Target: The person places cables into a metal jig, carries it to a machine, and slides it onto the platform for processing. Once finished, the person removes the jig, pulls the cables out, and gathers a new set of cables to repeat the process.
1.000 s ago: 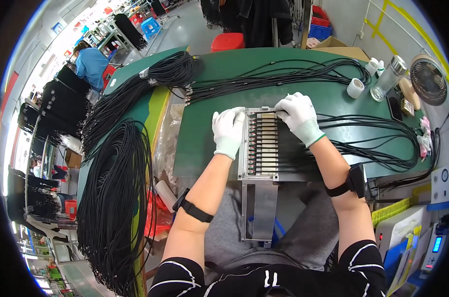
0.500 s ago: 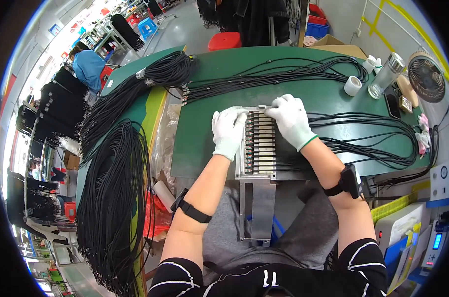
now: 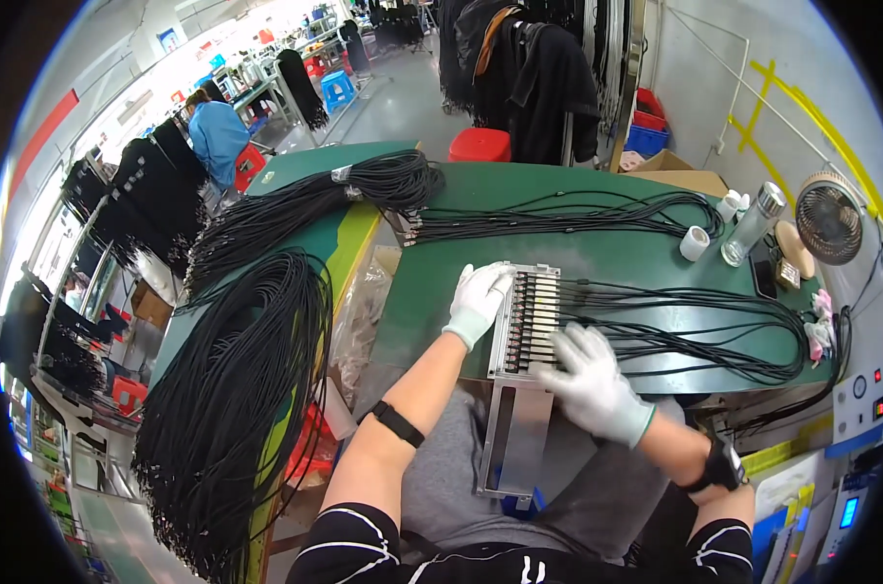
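A long metal fixture (image 3: 497, 348) stands at the table's front edge, its lower part reaching out over my lap. Black cable ends (image 3: 537, 321) lie side by side in its row of slots. My left hand (image 3: 478, 300), in a white glove, grips the fixture's upper left rim with its fingers bent over the edge. My right hand (image 3: 597, 384), also white-gloved and slightly blurred, is over the fixture's lower right corner. Its fingers are spread, with nothing seen in them. From the slots, black cables (image 3: 675, 297) run right and loop back on the green table.
Big bundles of black cable (image 3: 232, 389) lie at the left, with another bundle (image 3: 315, 200) behind. More cables (image 3: 558, 222) stretch along the back. A white roll (image 3: 694, 243), a glass bottle (image 3: 753, 226) and a fan (image 3: 829, 219) stand at the right.
My right hand has moved from the fixture's top down to its lower right corner, fingers spreading. My left hand stays at the upper left rim. The whole view has shifted.
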Motion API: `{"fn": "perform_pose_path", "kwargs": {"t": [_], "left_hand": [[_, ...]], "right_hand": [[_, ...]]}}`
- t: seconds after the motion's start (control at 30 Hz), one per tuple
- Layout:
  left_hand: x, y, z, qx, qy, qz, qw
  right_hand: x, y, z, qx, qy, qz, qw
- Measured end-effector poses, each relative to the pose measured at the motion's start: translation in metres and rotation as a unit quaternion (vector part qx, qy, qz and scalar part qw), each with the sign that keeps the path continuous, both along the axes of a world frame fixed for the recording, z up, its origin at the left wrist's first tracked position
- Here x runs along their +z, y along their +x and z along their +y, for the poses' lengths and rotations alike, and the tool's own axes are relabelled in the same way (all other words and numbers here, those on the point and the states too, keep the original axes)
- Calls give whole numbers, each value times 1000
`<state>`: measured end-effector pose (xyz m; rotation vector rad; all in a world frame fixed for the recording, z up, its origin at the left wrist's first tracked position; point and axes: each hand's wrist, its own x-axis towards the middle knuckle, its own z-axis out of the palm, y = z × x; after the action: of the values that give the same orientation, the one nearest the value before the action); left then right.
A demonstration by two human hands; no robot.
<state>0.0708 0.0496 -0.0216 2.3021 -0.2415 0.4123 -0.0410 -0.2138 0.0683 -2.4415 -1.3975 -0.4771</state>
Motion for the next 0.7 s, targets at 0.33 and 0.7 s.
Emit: {"fn": "perform_pose_path", "kwargs": {"t": [0.33, 0.7], "left_hand": [[-45, 18, 11, -44, -135, -1, 990], [-17, 4, 6, -57, -188, -14, 980]], "right_hand": [[-48, -57, 28, 159, 9, 2, 987], [-11, 88, 20, -139, 331, 357, 862]]}}
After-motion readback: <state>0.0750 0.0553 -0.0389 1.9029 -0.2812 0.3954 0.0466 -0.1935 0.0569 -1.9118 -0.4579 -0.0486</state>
